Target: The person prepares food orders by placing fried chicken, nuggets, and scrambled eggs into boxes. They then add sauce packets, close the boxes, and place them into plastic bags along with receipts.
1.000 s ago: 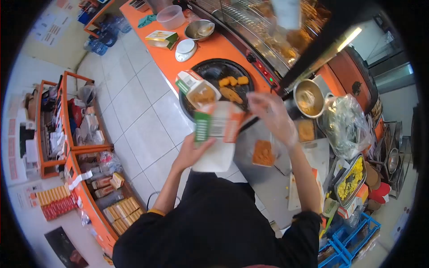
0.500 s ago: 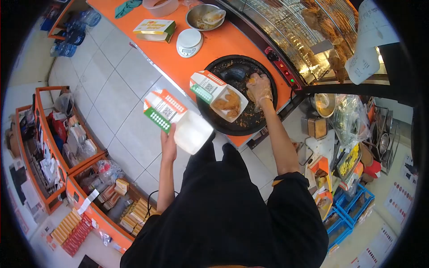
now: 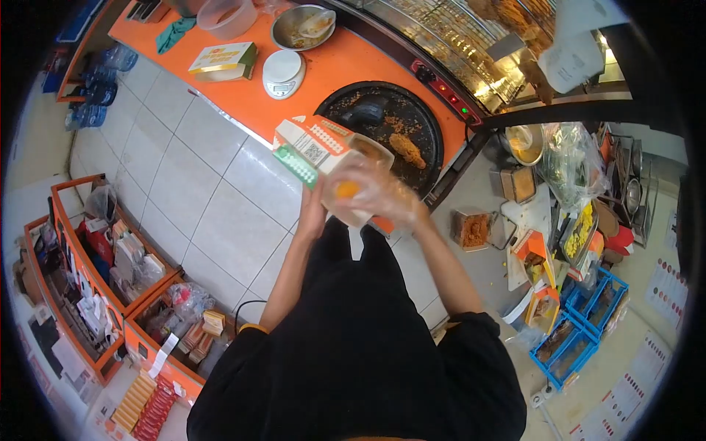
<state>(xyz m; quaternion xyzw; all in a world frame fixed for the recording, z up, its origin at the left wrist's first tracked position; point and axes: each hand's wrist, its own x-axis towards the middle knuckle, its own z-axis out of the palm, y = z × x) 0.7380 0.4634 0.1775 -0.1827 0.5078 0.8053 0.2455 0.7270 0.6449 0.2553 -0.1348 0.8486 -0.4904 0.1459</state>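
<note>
My left hand is closed on the lower side of a white, orange and green takeaway box, held tilted at the tray's near edge. My right hand, in a clear plastic glove and blurred by motion, is at the box's opening. An orange piece of food shows at its fingers. Behind this box, a second box with fried food in it is mostly hidden. A fried piece lies among crumbs on the round black tray, along with a dark object.
On the orange counter are a white scale, a yellow-green carton, a metal bowl and a plastic tub. A lit display case borders it. Blue crates stand right, orange-framed drawers left.
My right hand has left the tray and come to the box. My left hand has raised its box up and right, in front of the second one. The view has shifted slightly.
</note>
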